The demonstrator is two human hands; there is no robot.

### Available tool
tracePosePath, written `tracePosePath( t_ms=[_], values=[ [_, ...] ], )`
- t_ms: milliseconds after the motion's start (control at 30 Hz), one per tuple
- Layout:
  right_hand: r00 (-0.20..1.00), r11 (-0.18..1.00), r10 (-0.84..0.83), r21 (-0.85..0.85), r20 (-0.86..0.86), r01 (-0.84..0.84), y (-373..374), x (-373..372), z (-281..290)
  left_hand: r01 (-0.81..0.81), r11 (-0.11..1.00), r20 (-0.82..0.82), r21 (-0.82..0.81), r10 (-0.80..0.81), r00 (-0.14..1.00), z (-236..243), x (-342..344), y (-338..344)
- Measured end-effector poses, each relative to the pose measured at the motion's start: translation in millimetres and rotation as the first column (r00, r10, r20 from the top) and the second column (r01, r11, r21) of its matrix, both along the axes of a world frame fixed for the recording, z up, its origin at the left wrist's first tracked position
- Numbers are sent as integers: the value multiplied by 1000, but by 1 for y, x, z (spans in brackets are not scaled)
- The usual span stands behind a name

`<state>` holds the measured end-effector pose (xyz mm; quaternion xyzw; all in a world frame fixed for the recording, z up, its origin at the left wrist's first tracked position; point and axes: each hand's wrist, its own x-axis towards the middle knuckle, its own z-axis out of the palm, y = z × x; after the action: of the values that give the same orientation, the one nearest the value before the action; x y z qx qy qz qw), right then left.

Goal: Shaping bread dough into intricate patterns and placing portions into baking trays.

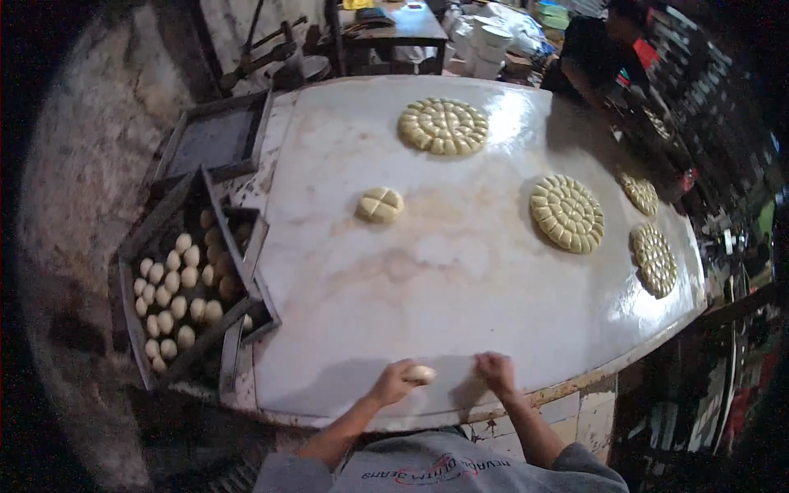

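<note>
My left hand (394, 383) is closed around a pale dough ball (422, 375), which shows past the fingertips near the table's front edge. To its right, my right hand (495, 374) is low over the tabletop with its fingers curled in. Whatever is inside that hand, if anything, is hidden. Farther up the table sits a small group of dough pieces (380, 205) pressed together in a round. Large rounds of dough pieces set in rings lie beyond, one at the far middle (444, 126) and one to the right (567, 214).
Dark trays are stacked at the left; one tray (246, 308) holds several dough balls (173, 283). Behind them lies another tray (209, 141). Two more dough rounds rest near the right edge (654, 260). A person in dark clothing (588, 62) stands at the far right corner of the white table (394, 296).
</note>
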<state>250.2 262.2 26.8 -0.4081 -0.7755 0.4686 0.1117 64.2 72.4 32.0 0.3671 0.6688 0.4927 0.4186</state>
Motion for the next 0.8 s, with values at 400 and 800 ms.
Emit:
tracePosePath(
  t_ms=[400, 800],
  values=[
    [989, 387, -132, 922, 72, -15, 101, 36, -32, -465, 880, -834, 100, 329, 443, 4, -61, -9],
    [956, 795, 143, 547, 255, -264, 36, 80, -3, -438, 876, -863, 200, 369, 344, -24, 11, -65]
  ],
)
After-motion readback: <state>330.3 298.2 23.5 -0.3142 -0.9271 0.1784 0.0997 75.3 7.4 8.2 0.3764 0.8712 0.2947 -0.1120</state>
